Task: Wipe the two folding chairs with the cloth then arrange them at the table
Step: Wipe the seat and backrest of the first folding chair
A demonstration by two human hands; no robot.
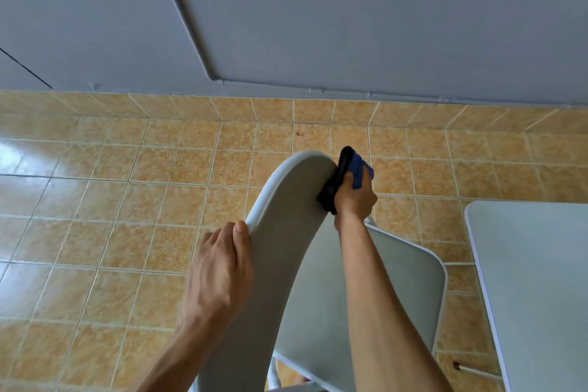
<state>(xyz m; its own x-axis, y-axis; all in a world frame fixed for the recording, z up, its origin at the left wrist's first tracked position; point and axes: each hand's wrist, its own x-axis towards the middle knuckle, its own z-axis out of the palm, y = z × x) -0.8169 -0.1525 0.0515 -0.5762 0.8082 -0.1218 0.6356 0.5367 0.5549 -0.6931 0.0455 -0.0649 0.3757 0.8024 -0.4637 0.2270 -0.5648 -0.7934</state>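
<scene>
Head view — wiping a folding chair.
Left hand grips its backrest edge; right hand presses the cloth there.

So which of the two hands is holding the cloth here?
The right hand, pressing the dark blue-and-black cloth against the chair backrest's far edge. The left hand is bare and only grips the backrest's near edge.

The pale grey folding chair looks like smooth, matt moulded plastic on backrest and seat, with a thin white tube frame, probably painted metal, along the seat's edge. The dark blue and black cloth is soft, matt fabric. The orange-tan ceramic floor tiles are glossy, reflecting light at the left. The light grey desk appears smooth and matt. The grey wall is matt-painted.
</scene>
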